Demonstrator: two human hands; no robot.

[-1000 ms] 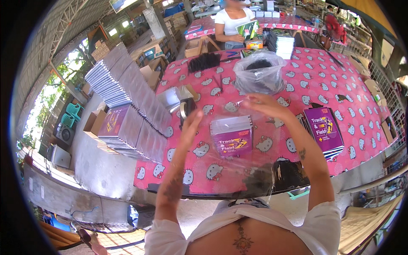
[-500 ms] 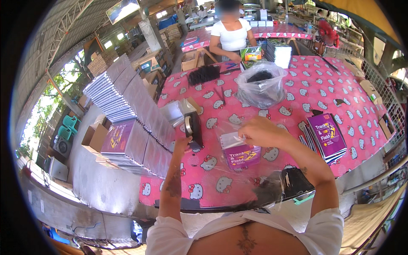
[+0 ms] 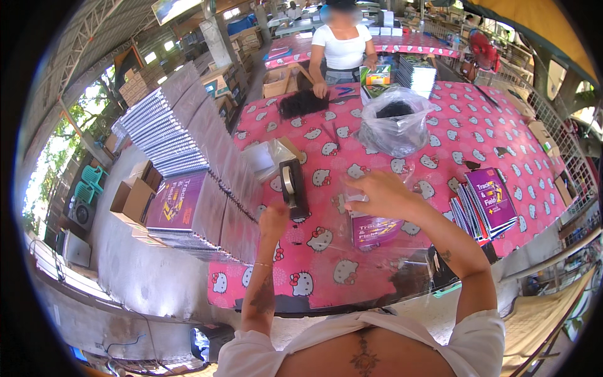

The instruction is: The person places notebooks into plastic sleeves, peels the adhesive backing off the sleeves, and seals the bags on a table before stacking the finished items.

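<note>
My right hand (image 3: 380, 195) pinches the folded top of a clear plastic bag (image 3: 352, 254) that holds a pack of purple booklets (image 3: 375, 229) lying on the pink patterned tablecloth (image 3: 440, 157). My left hand (image 3: 274, 220) sits just left of the bag, fingers curled, right below a black tape dispenser (image 3: 294, 185). Whether it holds a strip of tape is too small to tell.
A fanned stack of purple booklets (image 3: 487, 201) lies at the right. Tall rows of wrapped packs (image 3: 188, 144) line the table's left side. A clear bag of dark items (image 3: 396, 125) stands further back. A person in a white top (image 3: 342, 47) works at the far edge. Cardboard boxes (image 3: 132, 198) sit at the lower left.
Both hands earlier held the bagged pack up and spread the bag. The pack has come down onto the table, my left hand has let go and moved to the tape dispenser.
</note>
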